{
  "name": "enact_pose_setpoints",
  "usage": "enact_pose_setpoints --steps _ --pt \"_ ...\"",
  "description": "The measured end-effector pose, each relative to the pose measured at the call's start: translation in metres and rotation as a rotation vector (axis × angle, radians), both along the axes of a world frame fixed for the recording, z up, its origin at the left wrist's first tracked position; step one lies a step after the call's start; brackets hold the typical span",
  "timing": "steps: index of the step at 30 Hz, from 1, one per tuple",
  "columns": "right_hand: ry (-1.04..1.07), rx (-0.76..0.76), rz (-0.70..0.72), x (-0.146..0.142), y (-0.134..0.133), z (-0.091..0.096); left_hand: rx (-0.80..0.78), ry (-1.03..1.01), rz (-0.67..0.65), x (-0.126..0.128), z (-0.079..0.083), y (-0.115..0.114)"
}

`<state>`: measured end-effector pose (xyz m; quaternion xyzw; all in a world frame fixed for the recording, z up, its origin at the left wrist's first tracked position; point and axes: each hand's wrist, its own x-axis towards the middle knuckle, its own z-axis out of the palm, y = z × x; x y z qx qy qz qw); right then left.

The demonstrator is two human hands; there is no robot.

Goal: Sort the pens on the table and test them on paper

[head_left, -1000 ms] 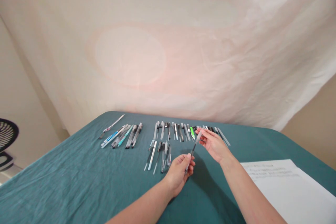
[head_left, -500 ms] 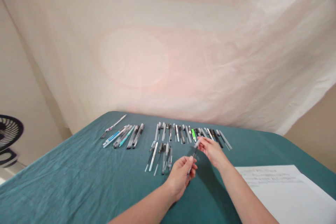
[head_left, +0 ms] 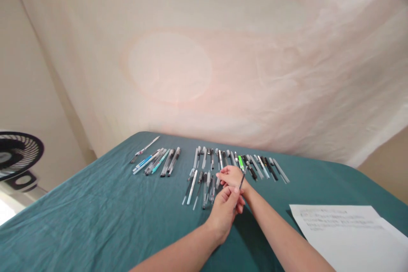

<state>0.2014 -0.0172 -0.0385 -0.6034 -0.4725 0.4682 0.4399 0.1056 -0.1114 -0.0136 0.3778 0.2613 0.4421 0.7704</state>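
Note:
My left hand [head_left: 225,212] is closed around a thin dark pen [head_left: 241,182], whose uncapped end points up and away from me. Just beyond it, my right hand [head_left: 232,175] hovers with fingers pinched over the near cluster of pens [head_left: 199,182], holding what looks like the pale pen cap, which the fingers mostly hide. The two hands almost touch. Everything lies on a teal tablecloth [head_left: 95,212].
A back row of several pens [head_left: 261,166] runs across the table, with a green one [head_left: 241,163] in it. Another group of pens [head_left: 157,161] lies at the left. A printed white sheet [head_left: 350,233] sits at the right. A black fan [head_left: 17,153] stands off the table's left.
The pale cap came off the pen in my right hand. That hand then moved left, over the near cluster of pens. My left hand kept the pen and shifted slightly.

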Motion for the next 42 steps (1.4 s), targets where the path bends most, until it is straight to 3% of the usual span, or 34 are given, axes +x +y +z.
enact_pose_setpoints --steps 5,10,17,22,34,37,40,42 --pt "0.001 0.005 -0.017 -0.001 0.003 0.000 -0.034 -0.025 0.036 0.000 -0.005 0.004" --pt "0.139 0.010 -0.047 0.012 -0.014 0.006 -0.051 -0.042 0.053 0.000 -0.004 0.004" --pt "0.425 0.059 -0.083 0.040 -0.052 0.040 -0.055 -0.014 0.056 -0.001 -0.004 0.005" --pt "0.298 0.104 -0.048 0.040 -0.063 0.058 -0.050 0.021 0.038 -0.001 -0.004 0.005" --pt "0.337 0.145 -0.108 0.053 -0.060 0.062 0.044 0.133 -0.015 0.000 -0.009 0.005" --pt "0.396 0.184 -0.194 0.060 -0.057 0.062 0.050 0.146 -0.013 0.000 -0.010 0.005" --pt "0.420 0.241 -0.296 0.062 -0.054 0.056 0.063 0.164 -0.006 0.000 -0.006 0.002" --pt "0.333 0.192 -0.243 0.056 -0.054 0.046 0.099 0.162 0.007 0.000 -0.002 -0.001"
